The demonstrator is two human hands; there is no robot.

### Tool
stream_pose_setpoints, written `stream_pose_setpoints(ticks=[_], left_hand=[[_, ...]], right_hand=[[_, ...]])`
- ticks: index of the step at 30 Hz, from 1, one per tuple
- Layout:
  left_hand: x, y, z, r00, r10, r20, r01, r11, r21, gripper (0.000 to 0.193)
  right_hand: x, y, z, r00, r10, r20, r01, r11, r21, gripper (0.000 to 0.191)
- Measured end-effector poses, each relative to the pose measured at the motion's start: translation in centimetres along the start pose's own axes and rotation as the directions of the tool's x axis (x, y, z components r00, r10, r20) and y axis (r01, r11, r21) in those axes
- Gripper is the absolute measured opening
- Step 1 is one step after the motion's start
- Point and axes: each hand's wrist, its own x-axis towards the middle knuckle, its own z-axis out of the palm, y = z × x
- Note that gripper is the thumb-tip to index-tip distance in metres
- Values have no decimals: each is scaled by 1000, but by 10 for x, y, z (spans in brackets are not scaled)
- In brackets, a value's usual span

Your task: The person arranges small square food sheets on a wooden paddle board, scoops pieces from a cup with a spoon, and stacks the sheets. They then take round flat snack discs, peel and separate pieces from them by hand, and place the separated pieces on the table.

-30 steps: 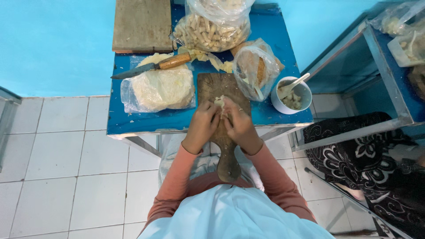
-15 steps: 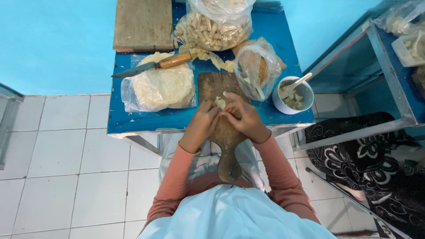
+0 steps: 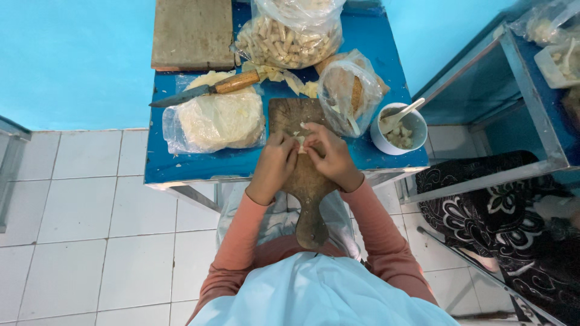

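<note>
Blue table [image 3: 181, 163] against a turquoise wall, white tile below. Leftward, a knife [image 3: 208, 89] rests on bagged dough sheets [image 3: 217, 121]. Your left hand [image 3: 275, 163] and right hand [image 3: 329, 156] meet over the wooden cutting board [image 3: 308, 187], fingertips pinched on a small dough piece [image 3: 300, 140]. Right: white bowl [image 3: 399, 128] with spoon.

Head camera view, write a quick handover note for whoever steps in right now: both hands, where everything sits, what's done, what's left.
Left hand and right hand: together over the wooden cutting board, pinching a small pale wrapper piece.
Blue table: bag of flat pale sheets on the left, knife lying on it, white bowl with spoon on the right.
Done: bag of rolled pieces at the back.
Left: the piece in hand is unfinished; sheets and bowl contents remain.
</note>
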Motion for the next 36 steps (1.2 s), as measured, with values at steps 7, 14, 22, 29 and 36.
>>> stream_pose_setpoints(ticks=[7, 14, 22, 29, 36], left_hand=[[-3, -3, -12, 993, 87, 86, -87, 996, -7, 15], [2, -12, 2, 1000, 14, 14, -14, 1000, 10, 9], [11, -16, 3, 1000, 21, -22, -18, 992, 122, 7], [14, -12, -1, 1000, 26, 5, -26, 990, 137, 9], [12, -14, 1, 999, 32, 16, -36, 957, 289, 11]], right_hand=[[-1, 1, -9, 982, -176, 75, 181, 981, -73, 65], [11, 10, -4, 993, 12, 121, -19, 998, 53, 64], [13, 3, -2, 977, -208, 54, 215, 931, -297, 55], [12, -5, -4, 971, -234, 49, 236, 908, -346, 55], [14, -4, 1, 967, -254, 12, 234, 867, -440, 51]])
